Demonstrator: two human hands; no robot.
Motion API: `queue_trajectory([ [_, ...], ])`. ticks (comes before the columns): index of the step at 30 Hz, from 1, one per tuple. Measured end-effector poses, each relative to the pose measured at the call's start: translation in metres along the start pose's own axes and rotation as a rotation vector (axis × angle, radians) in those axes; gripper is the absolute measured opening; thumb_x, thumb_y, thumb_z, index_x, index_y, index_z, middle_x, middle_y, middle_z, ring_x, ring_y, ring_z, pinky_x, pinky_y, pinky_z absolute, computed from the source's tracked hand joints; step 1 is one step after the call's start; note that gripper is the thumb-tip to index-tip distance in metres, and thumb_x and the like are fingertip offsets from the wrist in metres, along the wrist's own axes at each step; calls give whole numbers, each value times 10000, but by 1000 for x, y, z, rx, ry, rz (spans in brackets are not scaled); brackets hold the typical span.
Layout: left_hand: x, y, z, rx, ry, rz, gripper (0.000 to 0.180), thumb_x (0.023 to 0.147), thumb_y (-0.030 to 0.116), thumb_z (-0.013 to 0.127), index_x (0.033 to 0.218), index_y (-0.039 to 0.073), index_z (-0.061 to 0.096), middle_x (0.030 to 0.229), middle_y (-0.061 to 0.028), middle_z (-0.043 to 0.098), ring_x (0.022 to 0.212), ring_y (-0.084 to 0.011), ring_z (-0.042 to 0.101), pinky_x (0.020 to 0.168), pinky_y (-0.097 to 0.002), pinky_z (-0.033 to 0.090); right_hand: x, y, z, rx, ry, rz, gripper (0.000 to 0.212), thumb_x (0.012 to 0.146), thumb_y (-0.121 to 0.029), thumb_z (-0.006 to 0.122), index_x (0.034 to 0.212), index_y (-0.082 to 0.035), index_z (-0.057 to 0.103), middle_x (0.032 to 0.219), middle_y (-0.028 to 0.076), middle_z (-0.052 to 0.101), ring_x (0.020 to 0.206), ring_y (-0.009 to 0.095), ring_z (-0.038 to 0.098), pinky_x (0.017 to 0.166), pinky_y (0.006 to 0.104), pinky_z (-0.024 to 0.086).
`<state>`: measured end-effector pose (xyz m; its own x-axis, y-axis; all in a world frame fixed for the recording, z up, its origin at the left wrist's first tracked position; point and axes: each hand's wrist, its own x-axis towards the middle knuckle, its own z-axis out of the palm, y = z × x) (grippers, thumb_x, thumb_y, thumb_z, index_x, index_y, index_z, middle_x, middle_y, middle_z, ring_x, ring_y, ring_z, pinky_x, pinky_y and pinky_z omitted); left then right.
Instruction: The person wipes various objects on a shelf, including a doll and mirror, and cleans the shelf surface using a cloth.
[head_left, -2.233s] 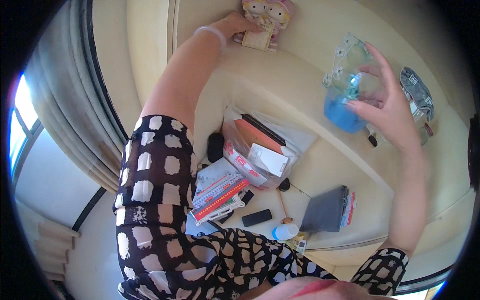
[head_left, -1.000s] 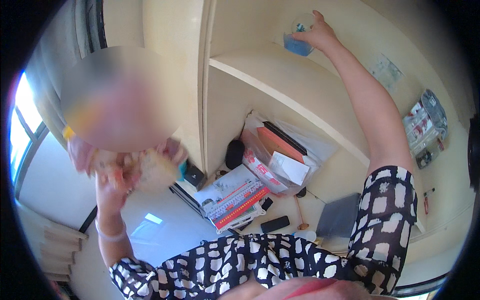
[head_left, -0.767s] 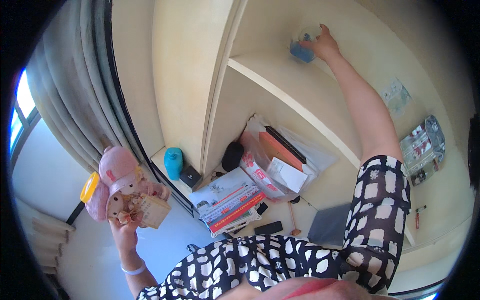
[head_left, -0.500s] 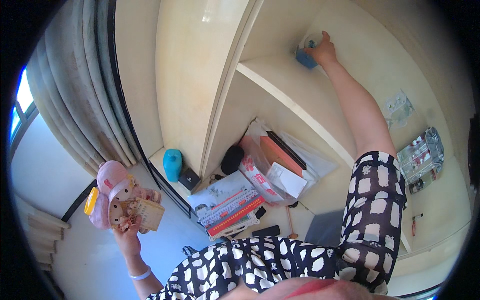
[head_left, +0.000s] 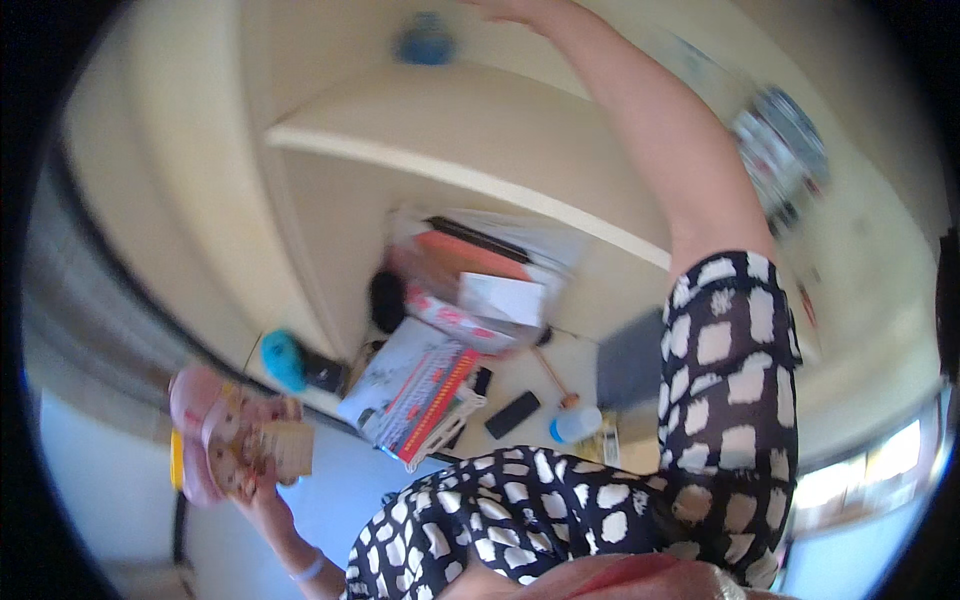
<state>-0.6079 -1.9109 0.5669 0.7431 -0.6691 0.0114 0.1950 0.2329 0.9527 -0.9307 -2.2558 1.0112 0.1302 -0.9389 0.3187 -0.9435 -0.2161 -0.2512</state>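
In my left hand [head_left: 262, 484] is a pair of pink-capped dolls [head_left: 210, 430] joined in one ornament, with a small tan board on its front and a yellow part at its side. My fingers close around its lower part, out over the floor. My right hand [head_left: 515, 10] is raised at the top edge, partly cut off and blurred. Its visible fingers are stretched out and nothing shows in them. A little to its left, apart from it, a blue container [head_left: 425, 42] stands on the upper shelf.
The upper shelf's pale edge [head_left: 460, 180] runs below my right arm. Beneath are a plastic bag [head_left: 450, 310] of flat items, a printed picture sheet [head_left: 400, 385], a turquoise bottle [head_left: 284, 360], a dark box [head_left: 325, 373] and a white bottle with blue [head_left: 578, 425]. Clear packaging [head_left: 780, 150] is at right.
My right hand has come away from the blue container, which stays on the shelf. The view has turned, and my left hand still holds the dolls.
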Motion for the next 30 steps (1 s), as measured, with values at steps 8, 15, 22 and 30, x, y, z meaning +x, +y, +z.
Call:
queue_trajectory([
  [8,-12,-1,58,-63,-284,-87,479,740,-54,623,1194,-89,474,1124,-160,558,1001,-231,548,893,-347,449,-210,109,-143,288,496,-68,209,840,-159,620,989,-14,643,824,90,663,685,146,628,586,288,511],
  [15,-21,-24,54,-39,-381,-140,498,745,-66,599,1223,-51,460,1154,-136,541,1030,-216,535,894,-340,447,-257,347,-250,-258,653,682,587,787,-284,675,1232,1,420,996,166,620,749,228,641,576,328,528],
  [22,-69,-12,74,-31,-344,-143,506,773,-60,611,1249,-65,438,1164,-146,538,1024,-211,542,885,-326,459,-237,374,-183,-755,450,890,756,754,-481,661,1287,-16,395,1239,134,553,1041,286,602,812,405,509],
  [30,-102,-9,67,-33,-238,-137,489,779,-51,619,1235,-80,445,1156,-156,543,1029,-213,543,883,-324,457,-228,408,-172,-773,366,853,673,762,-377,624,1307,-55,395,1282,112,540,1128,307,560,858,545,464],
])
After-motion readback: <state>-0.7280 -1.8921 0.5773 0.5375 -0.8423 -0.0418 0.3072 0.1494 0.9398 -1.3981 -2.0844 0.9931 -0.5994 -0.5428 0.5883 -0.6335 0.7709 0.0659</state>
